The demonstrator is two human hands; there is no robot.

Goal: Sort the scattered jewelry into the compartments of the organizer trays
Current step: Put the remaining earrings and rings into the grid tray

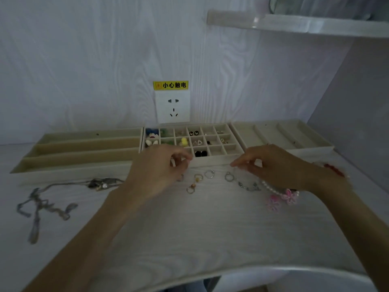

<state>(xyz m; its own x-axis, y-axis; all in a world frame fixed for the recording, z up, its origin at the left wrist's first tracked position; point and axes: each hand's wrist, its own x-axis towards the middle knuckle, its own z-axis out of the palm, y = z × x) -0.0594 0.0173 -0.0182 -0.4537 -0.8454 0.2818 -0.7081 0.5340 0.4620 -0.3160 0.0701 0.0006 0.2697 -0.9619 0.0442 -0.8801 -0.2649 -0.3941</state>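
Three beige organizer trays line the wall: a long-slot tray [63, 163], a grid tray [212, 162] with small earrings and charms in its cells, and a slanted-slot tray [273, 133]. Several rings lie loose on the table in front, among them a silver ring [209, 174] and a gold ring [190, 189]. My left hand [160, 167] hovers over the grid tray's front edge with its fingertips pinched; whether they hold anything is hidden. My right hand [273, 165] is pinched with nothing visible in it, just above another silver ring [229, 177].
A silver chain bracelet [248, 186], a pearl bracelet with pink flowers [282, 196] and red beads [334, 169] lie at the right. A necklace [103, 184] and a grey ribbon chain [42, 205] lie at the left. A wall socket [172, 106] sits behind the trays, and a shelf [294, 24] above right.
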